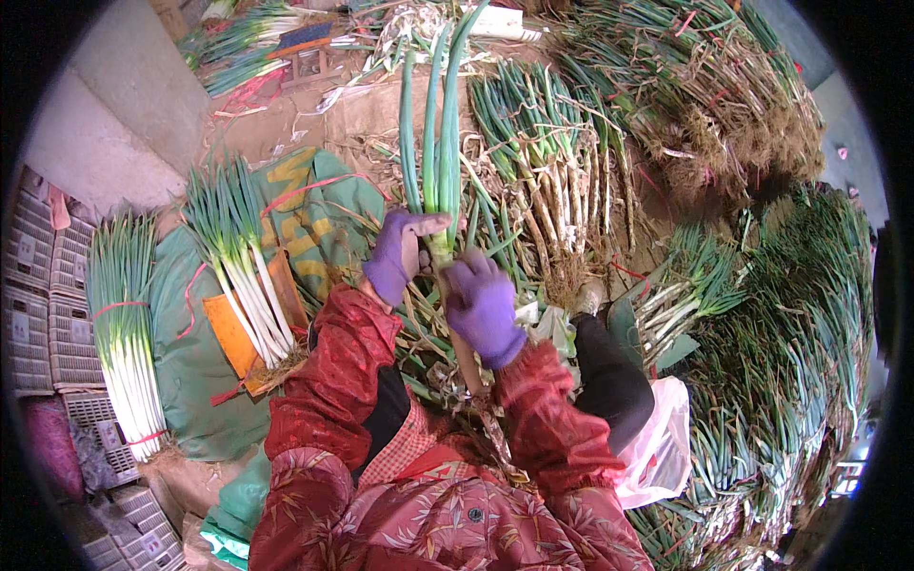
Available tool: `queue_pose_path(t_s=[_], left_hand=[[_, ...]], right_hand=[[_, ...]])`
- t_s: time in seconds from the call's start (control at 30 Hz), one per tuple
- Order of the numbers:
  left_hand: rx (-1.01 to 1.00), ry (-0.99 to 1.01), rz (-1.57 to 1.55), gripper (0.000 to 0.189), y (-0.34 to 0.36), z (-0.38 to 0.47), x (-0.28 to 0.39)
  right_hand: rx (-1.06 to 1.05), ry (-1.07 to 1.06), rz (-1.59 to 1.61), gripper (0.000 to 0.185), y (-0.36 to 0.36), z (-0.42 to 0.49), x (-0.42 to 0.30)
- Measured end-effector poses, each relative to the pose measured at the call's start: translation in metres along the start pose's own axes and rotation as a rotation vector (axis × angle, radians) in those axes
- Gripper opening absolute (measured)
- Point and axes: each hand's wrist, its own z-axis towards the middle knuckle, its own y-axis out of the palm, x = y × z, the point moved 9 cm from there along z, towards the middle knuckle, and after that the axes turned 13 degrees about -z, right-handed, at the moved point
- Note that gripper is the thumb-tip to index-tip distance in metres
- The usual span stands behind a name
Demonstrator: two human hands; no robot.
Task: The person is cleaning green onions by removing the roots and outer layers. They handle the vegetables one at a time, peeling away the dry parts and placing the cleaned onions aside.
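Note:
A large green onion (437, 164) stands in front of me, its green leaves pointing away. My left hand (403, 250), in a purple glove with bare fingertips, grips it where the leaves fork from the shank. Just below, the curled fingers of my right hand (482, 303), also gloved in purple and slightly blurred, close on the shank. The shank's lower part slants down towards my lap, partly behind the right hand and sleeve. Beneath both hands lie loose leaves and dry peelings (421, 321). To the left, cleaned white-stemmed green onions (250, 285) rest on an orange board (228, 328).
A tied bundle of green onions (128, 335) lies far left, beside stacked plastic crates (71, 321). Unpeeled green onions (564, 178) lie ahead. Large piles (721, 93) (785, 307) fill the right side. A pinkish plastic bag (660, 442) sits by my right leg (614, 385).

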Motion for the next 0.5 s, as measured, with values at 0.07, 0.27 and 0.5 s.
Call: queue_pose_path(t_s=[0.07, 0.27, 0.5], left_hand=[[-0.017, -0.147, -0.14, 0.03, -0.001, 0.001, -0.014], [0.002, -0.215, -0.141, 0.032, 0.017, -0.013, -0.006], [-0.072, -0.215, -0.079, 0.032, 0.028, -0.016, 0.004]], right_hand=[[-0.024, 0.093, 0.358, 0.017, 0.003, -0.028, 0.024], [0.136, 0.161, 0.388, 0.028, -0.033, 0.014, 0.015], [0.017, 0.178, 0.475, 0.02, -0.011, -0.027, 0.03]])
